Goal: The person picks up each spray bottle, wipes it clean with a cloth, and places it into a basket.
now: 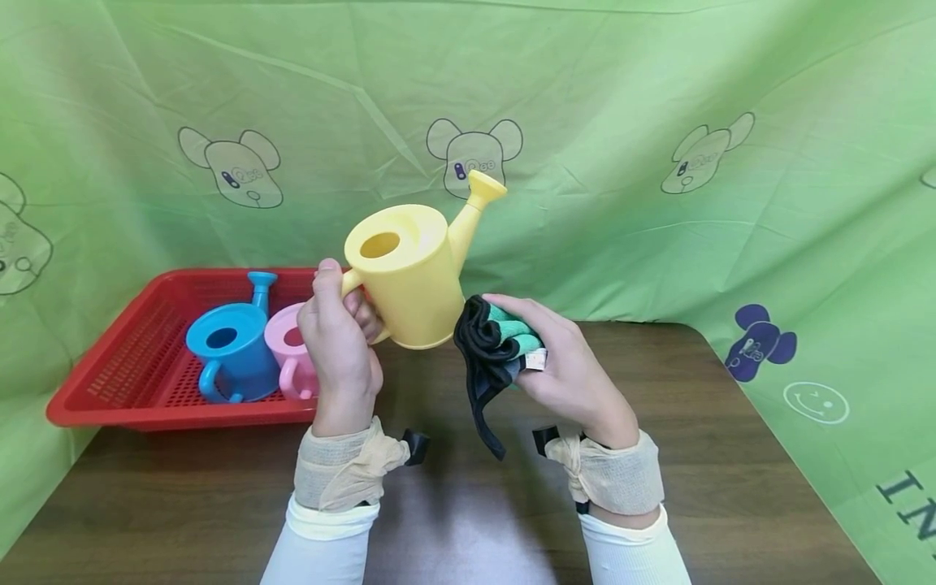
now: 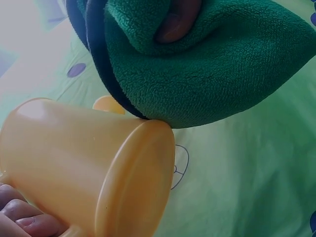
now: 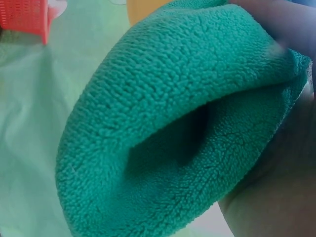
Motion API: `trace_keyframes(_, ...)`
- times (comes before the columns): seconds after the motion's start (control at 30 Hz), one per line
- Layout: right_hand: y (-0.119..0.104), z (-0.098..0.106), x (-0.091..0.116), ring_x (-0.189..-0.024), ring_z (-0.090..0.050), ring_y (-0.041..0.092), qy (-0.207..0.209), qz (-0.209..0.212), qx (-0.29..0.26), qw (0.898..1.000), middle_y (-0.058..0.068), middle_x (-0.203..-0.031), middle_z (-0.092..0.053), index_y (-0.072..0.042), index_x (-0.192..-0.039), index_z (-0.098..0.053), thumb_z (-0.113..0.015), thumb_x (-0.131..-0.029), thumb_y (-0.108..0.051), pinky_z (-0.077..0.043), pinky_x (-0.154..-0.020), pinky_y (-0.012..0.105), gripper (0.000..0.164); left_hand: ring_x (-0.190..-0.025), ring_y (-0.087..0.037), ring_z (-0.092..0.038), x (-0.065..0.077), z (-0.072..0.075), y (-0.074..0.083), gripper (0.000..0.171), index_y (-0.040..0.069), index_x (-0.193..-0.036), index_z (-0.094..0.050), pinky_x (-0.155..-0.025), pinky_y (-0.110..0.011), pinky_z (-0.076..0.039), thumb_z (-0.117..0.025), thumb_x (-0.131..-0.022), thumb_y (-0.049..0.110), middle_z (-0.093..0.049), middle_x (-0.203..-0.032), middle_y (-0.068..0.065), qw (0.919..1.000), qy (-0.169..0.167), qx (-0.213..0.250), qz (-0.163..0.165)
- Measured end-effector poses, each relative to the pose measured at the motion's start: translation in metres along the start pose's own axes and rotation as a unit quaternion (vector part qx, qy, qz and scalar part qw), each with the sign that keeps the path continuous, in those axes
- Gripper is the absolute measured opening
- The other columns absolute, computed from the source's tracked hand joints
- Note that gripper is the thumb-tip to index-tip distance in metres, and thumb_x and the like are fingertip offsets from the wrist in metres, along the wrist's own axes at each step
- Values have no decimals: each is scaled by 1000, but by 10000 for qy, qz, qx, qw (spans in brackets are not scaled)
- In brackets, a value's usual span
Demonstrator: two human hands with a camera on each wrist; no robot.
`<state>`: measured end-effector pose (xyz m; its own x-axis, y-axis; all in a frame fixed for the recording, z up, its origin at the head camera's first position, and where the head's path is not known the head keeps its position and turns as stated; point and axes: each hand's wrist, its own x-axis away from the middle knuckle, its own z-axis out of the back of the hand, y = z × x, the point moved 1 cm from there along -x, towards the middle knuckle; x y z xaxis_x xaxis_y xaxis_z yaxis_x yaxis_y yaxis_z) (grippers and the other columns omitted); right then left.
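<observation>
A yellow watering can [image 1: 417, 284] is held up off the table by its handle, which my left hand [image 1: 340, 349] grips with the thumb on top. Its spout points up and to the right. My right hand [image 1: 574, 366] holds a bunched green cloth [image 1: 512, 333] with black edging and a small white tag, close to the can's lower right side. In the left wrist view the cloth [image 2: 197, 84] overlaps the rim of the can's base [image 2: 138, 182]. Folded fuzzy cloth [image 3: 163, 98] fills most of the right wrist view.
On the left a red plastic basket [image 1: 117, 366] holds a blue watering can [image 1: 244, 357] and a pink watering can [image 1: 296, 357], the pink one partly behind my left hand. The brown table [image 1: 702, 455] ends against a green printed curtain [image 1: 585, 97].
</observation>
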<state>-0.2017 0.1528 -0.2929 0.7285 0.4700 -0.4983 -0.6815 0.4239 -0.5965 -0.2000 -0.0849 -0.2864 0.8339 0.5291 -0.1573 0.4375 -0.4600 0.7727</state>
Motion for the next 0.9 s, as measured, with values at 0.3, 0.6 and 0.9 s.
trace_keyframes(0.3,-2,-2,0,-104,-61,13,-55,38,17,10000,-2,-129,-70,-24,-148,-59,-73,-82,7,-49,-90,29,74,-46,-11,-28,0,0,-1,50,15,-61,-41,-46,-23,-20,-50,-108,31,-38,-53,3,10000,26,-6,5)
trace_keyframes(0.6,-4,-3,-2,-112,-65,14,-75,146,0,9999,-2,-134,-70,-24,-146,-61,-75,-82,4,-52,-95,31,72,-47,-12,-30,1,0,-2,50,15,-63,-41,-47,-23,-22,-50,-108,34,-39,-54,3,9998,102,-162,99)
trace_keyframes(0.9,-6,-4,-2,-108,-64,13,-16,95,66,9999,-3,-131,-71,-24,-146,-61,-78,-81,4,-52,-93,31,73,-49,-12,-32,2,0,-2,50,16,-64,-42,-47,-22,-24,-50,-109,36,-40,-55,3,9995,57,-300,111)
